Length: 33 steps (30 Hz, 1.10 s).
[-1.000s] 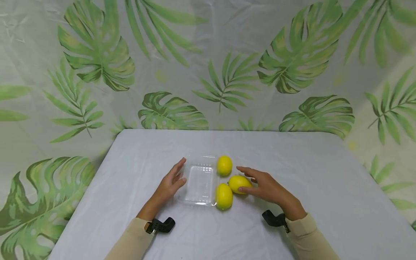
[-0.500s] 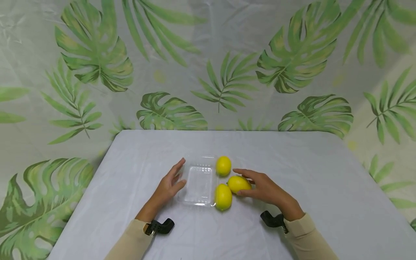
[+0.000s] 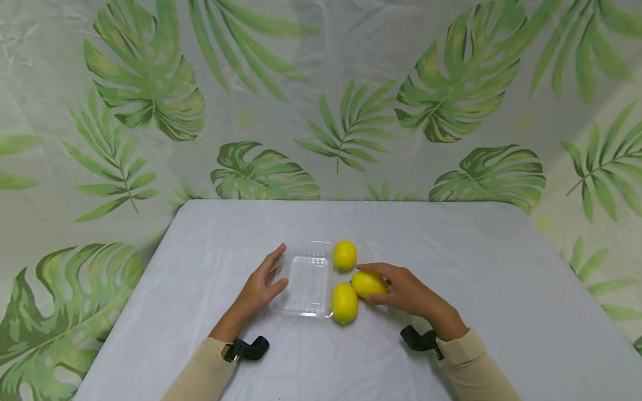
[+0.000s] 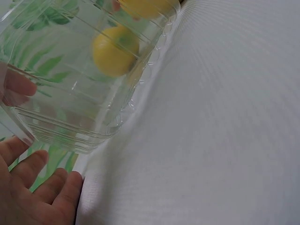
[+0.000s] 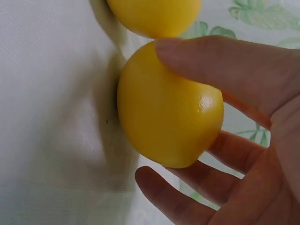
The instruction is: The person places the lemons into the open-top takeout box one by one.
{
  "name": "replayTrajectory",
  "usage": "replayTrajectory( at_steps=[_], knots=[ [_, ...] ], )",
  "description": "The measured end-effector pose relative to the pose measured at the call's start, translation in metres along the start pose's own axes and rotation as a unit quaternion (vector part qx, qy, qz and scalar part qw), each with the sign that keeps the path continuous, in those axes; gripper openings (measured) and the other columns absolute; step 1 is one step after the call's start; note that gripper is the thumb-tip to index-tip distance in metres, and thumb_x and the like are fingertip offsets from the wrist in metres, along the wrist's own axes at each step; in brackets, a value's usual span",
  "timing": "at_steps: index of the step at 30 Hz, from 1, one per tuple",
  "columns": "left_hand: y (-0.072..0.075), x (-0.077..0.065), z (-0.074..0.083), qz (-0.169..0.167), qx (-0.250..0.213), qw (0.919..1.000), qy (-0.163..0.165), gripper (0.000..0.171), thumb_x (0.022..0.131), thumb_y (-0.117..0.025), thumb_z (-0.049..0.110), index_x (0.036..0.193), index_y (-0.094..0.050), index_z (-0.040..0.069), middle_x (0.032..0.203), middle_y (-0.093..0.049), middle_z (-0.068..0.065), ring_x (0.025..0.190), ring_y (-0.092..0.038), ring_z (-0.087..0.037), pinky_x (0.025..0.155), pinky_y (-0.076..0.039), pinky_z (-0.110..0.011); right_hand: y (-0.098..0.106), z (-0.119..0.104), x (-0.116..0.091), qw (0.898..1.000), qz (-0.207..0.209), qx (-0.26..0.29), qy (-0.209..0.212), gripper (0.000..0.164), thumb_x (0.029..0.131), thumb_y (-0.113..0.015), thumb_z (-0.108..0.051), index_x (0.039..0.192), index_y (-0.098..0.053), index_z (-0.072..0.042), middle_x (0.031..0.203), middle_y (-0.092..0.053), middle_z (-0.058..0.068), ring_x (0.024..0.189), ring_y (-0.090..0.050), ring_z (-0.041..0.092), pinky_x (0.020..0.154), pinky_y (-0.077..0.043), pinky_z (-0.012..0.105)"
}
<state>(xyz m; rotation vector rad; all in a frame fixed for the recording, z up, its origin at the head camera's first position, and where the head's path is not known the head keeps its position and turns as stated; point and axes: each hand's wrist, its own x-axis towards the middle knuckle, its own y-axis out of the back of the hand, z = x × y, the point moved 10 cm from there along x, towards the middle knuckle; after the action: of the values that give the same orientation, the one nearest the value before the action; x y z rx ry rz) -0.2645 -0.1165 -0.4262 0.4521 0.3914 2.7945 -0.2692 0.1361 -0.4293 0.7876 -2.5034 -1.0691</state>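
A clear plastic container (image 3: 307,284) stands on the table, with three yellow lemons along its right side. My left hand (image 3: 263,283) is at the container's left side, fingers loosely extended. In the left wrist view, a fingertip of it (image 4: 21,84) shows through the clear plastic. My right hand (image 3: 407,287) holds the rightmost lemon (image 3: 369,284), thumb on the near side and fingers on the far side. The right wrist view shows the thumb lying along this lemon (image 5: 168,112). The far lemon (image 3: 345,255) and the near lemon (image 3: 345,303) lie beside the container.
A white cloth covers the table (image 3: 476,256). Behind it hangs a leaf-printed backdrop (image 3: 371,44). Each wrist carries a black camera mount, the left mount (image 3: 251,348) and the right mount (image 3: 418,338).
My right hand has moved slightly left, and its fingers and thumb have come in around the rightmost lemon. The left hand, container and other lemons stay practically in place.
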Motion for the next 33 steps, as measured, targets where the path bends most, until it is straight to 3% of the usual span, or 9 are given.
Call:
replayTrajectory(
  at_steps=[33],
  knots=[
    [0.0006, 0.0003, 0.0001, -0.001, -0.005, 1.0000, 0.004, 0.063, 0.092, -0.052, -0.006, 0.149, -0.025, -0.006, 0.155, -0.023, -0.024, 0.143, -0.022, -0.038, 0.112, -0.027, -0.056, 0.0030, -0.0073, 0.0006, 0.999, 0.013, -0.032, 0.021, 0.056, 0.082, -0.076, -0.013, 0.134, -0.057, -0.013, 0.133, -0.058, 0.000, 0.121, -0.053, 0.023, 0.103, -0.044, 0.047]
  ],
)
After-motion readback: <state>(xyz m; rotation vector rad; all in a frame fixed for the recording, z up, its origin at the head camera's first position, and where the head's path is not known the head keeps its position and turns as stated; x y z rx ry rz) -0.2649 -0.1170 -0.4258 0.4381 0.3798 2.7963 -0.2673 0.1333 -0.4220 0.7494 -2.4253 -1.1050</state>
